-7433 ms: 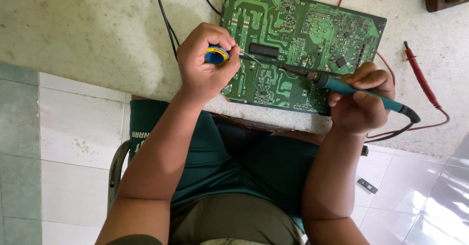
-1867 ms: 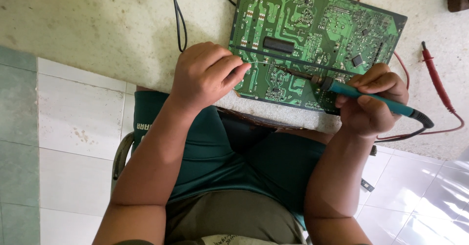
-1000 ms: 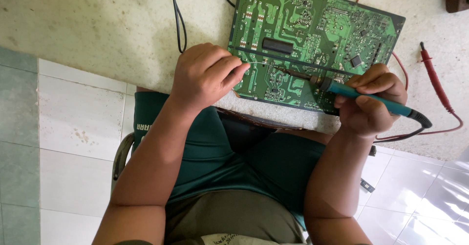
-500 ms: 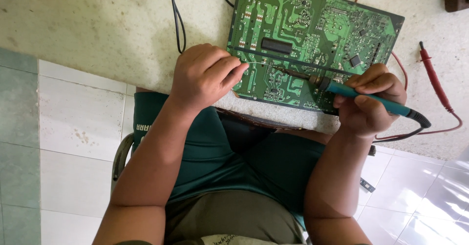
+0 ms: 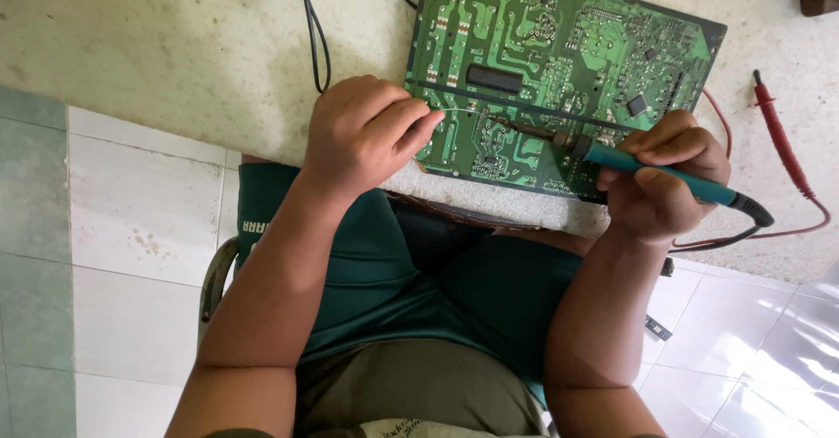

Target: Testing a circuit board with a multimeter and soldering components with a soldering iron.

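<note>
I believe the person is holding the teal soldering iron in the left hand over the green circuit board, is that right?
Not quite: the head view shows the teal soldering iron in the right hand, over the green circuit board. The left hand rests at the board's edge.

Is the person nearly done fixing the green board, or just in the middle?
In the middle, it seems. Already set: the green board lies solder side up on the table. In hand: the right hand holds the soldering iron with its tip on the board, and the left hand feeds a thin wire toward it. Left: the red probe lies unused beside the board. Which joints are finished is too small to tell.
</note>
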